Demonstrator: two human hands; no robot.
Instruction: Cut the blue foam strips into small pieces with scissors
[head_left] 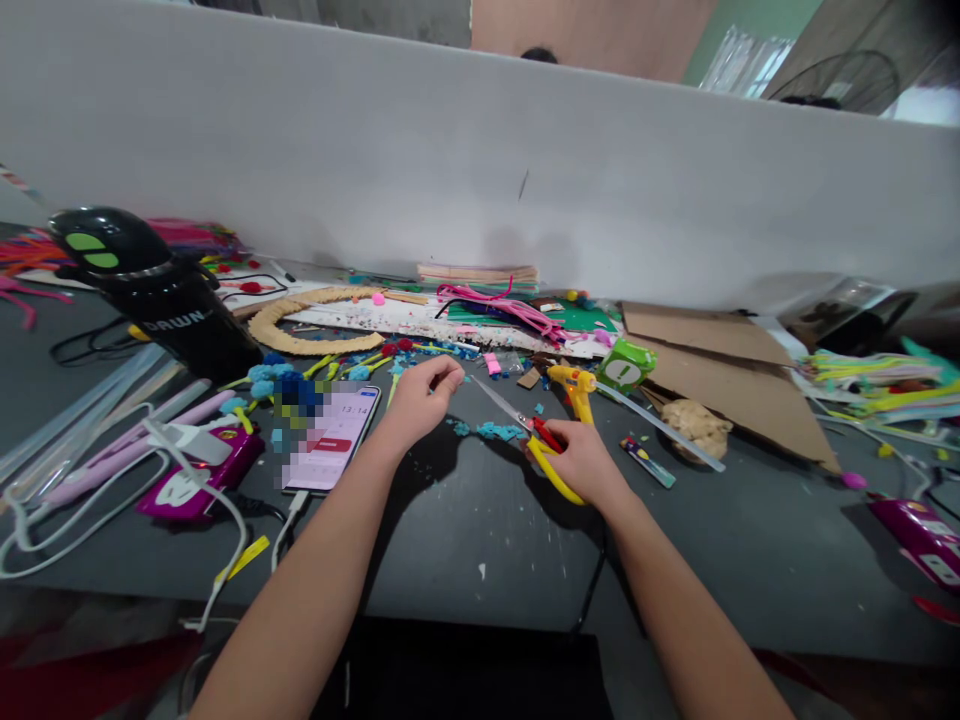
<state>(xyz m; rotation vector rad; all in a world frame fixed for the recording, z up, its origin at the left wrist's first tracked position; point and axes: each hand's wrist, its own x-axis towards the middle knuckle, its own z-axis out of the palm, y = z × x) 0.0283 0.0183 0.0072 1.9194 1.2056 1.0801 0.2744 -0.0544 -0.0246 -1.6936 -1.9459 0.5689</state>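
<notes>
My left hand (421, 398) is held over the middle of the desk, fingers curled into a pinch; anything between the fingertips is too small or hidden to make out. In my right hand (589, 462) is a pair of scissors (517, 414) with yellow and red handles. The blades point up and left toward my left hand and look nearly closed. Light-blue fluffy scraps (498, 431) lie on the desk between both hands. Just beyond the right hand is a yellow glue gun (576, 382) with a long clear glue stick (667, 430) in its back.
At left are a phone (341, 440) with a cable, a black tumbler (169, 310) and a purple packet (206, 475). Behind lie a beige ring-shaped piece (281, 335) and pink pipe cleaners (517, 312). Cardboard (727, 375) and a tan lump (696, 430) are at right. A white partition (375, 150) stands behind.
</notes>
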